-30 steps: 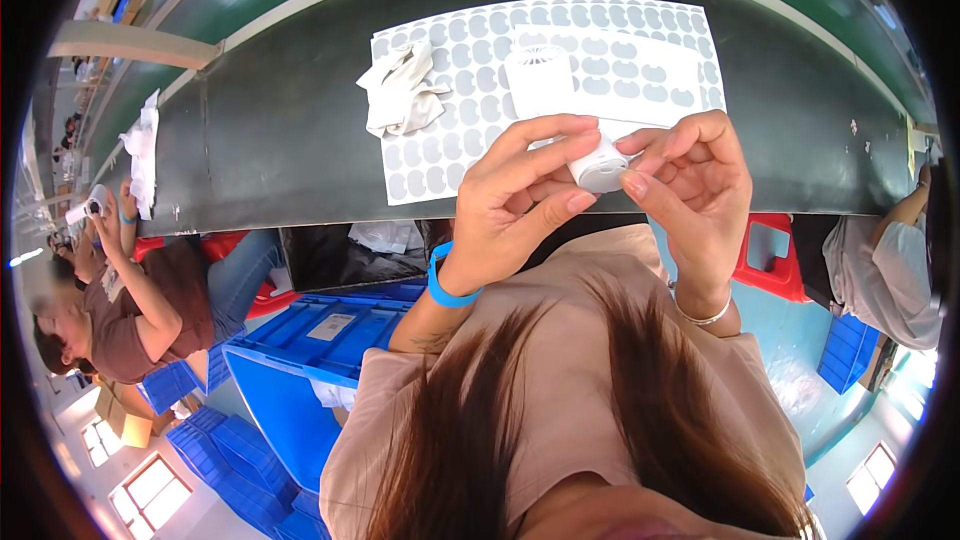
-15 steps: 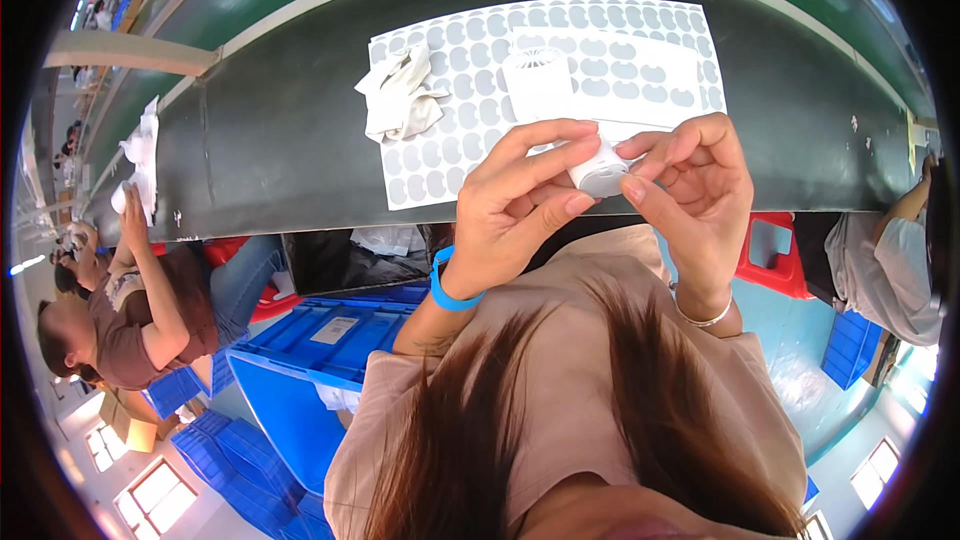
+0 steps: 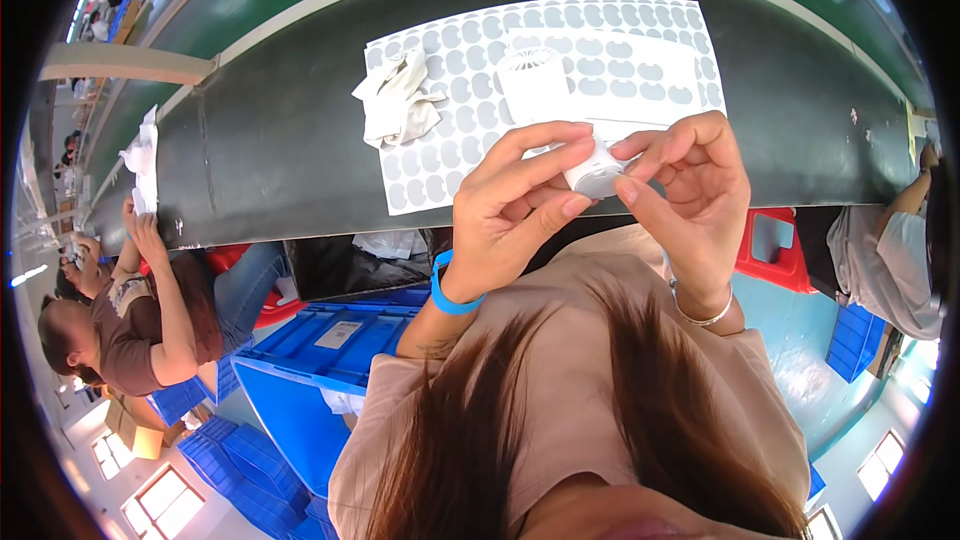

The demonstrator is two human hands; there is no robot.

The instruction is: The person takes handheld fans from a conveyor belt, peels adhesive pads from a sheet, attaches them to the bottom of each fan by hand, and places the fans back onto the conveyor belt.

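A co-worker in a brown top sat far to the left of the sticker sheet, hands raised near the edge of the dark conveyor belt, where a crumpled white cloth lay. Below the belt and left of the sheet stood blue plastic crates. On the belt, a pair of white gloves rested on the left part of the sheet, a white backing covered in rows of grey bean-shaped stickers, and a small white fan-like part lay near the sheet's middle. Just in front of the sheet's near edge, the person's left hand, a blue band at its wrist, and right hand, wearing a thin silver bracelet, met around a small white cylindrical piece; the left thumb and fingers closed on its left side while the right thumb and forefinger pinched its right side, so both hands gripped it above the belt's edge. Right of the sheet, below the belt, a red stool stood, and beyond it another person in a pale shirt leaned toward the belt.
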